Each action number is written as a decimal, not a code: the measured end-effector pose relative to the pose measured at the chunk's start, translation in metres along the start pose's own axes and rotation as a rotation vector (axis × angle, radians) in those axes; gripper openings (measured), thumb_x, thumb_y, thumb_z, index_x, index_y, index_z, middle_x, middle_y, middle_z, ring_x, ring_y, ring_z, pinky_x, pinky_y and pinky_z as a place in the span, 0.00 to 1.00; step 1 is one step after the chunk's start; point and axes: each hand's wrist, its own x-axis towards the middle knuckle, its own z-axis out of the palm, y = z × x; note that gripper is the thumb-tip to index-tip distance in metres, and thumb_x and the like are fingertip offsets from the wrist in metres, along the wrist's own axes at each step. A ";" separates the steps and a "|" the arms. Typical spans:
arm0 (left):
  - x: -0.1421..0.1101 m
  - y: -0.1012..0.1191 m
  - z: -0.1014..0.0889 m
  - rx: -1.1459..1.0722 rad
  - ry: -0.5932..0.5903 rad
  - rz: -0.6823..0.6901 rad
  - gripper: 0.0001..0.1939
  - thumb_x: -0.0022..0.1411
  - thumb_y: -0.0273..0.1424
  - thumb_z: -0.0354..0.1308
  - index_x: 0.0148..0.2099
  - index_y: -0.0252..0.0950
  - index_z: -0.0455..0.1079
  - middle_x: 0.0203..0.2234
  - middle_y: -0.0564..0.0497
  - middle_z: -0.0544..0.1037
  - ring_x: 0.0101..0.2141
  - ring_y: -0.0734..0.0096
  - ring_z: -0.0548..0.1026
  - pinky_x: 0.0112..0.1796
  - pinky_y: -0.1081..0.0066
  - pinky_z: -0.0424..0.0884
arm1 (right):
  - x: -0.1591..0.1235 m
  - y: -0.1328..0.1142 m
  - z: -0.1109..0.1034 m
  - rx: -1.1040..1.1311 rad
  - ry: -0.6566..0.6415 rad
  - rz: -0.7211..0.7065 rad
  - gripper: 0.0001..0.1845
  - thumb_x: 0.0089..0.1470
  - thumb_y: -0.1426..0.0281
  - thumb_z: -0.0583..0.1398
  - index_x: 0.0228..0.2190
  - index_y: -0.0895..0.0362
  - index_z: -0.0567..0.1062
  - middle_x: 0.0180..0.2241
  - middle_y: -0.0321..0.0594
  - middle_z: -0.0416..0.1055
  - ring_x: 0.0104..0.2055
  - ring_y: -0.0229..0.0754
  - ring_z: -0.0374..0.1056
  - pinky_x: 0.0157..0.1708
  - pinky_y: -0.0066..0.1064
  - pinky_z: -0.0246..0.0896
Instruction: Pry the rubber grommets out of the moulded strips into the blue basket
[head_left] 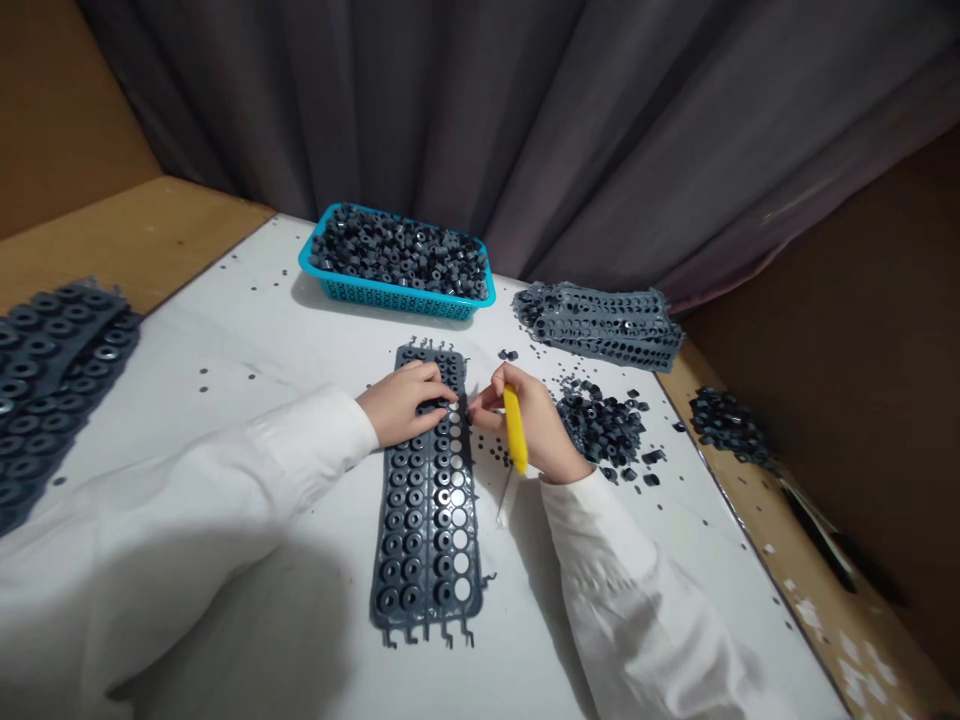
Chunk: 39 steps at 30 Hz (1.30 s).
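Note:
A dark grey rubber sheet of ring-shaped parts (425,500) lies lengthwise on the white table in front of me. Several holes down its right column show white where rings are gone. My left hand (405,402) lies curled on the sheet's upper part, fingers pressing down on it. My right hand (525,420) is closed around a yellow-handled tool (514,430), its tip at the sheet's right edge, close to my left fingertips. Both arms wear white sleeves.
A blue basket (390,292) full of loose grey rings stands at the back. A stack of punched sheets (604,325) lies at the back right, a heap of loose rings (604,428) right of my hand, more sheets (52,370) at far left. Dark curtain behind.

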 end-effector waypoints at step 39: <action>-0.001 0.015 -0.007 -0.375 0.385 0.044 0.07 0.52 0.29 0.62 0.36 0.34 0.74 0.30 0.49 0.74 0.30 0.73 0.71 0.29 0.74 0.68 | 0.002 -0.006 0.012 0.754 -0.044 0.362 0.22 0.35 0.71 0.68 0.23 0.54 0.58 0.24 0.34 0.75 0.28 0.37 0.72 0.34 0.29 0.65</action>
